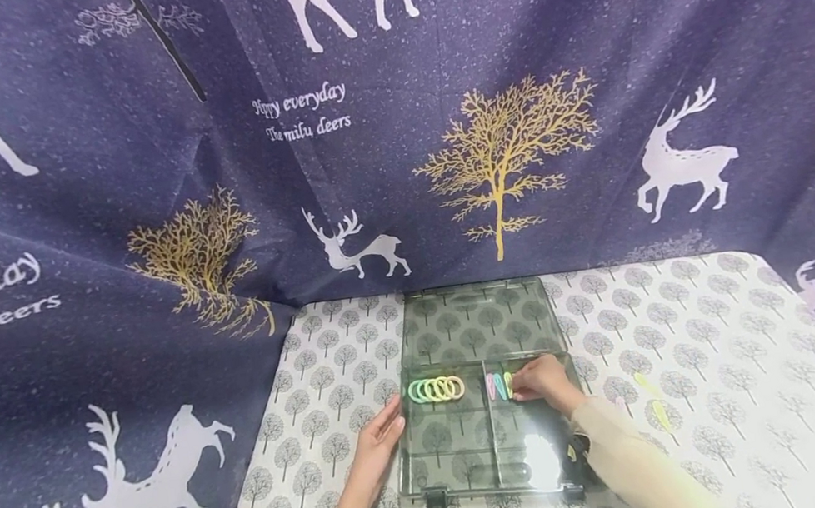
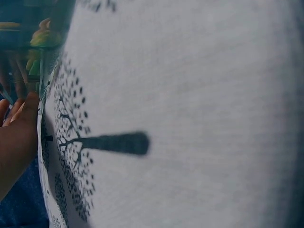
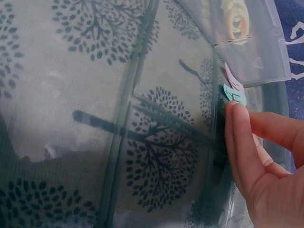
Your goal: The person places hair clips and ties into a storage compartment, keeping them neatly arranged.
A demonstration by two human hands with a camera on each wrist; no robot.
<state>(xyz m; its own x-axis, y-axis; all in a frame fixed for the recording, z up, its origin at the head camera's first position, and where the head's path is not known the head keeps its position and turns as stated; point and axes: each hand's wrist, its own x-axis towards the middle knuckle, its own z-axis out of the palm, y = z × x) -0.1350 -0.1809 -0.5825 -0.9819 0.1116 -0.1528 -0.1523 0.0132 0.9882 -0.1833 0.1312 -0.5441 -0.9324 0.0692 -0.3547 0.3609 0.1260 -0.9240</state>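
A clear, dark-tinted organizer box (image 1: 450,467) lies with its lid (image 1: 476,322) folded back. My left hand (image 1: 378,448) rests along the box's left side; its fingers (image 2: 29,107) touch the wall in the left wrist view. Over the upper right compartment, my right hand (image 1: 543,379) pinches a yellow-green hair clip (image 1: 509,385), mostly hidden by the fingertips. Beside that clip stand a teal hair clip (image 1: 500,386) and a pink hair clip (image 1: 491,387). The right wrist view shows the teal clip (image 3: 235,95) just past my fingertips.
Several overlapping ring-shaped hair ties (image 1: 436,390), green through yellow to pink, lie in the upper left compartment. On the tree-print tablecloth (image 1: 719,336) to the right lie two yellow hair clips (image 1: 661,414) and a pale pink one (image 1: 619,404). A dark deer-print curtain (image 1: 397,163) hangs behind.
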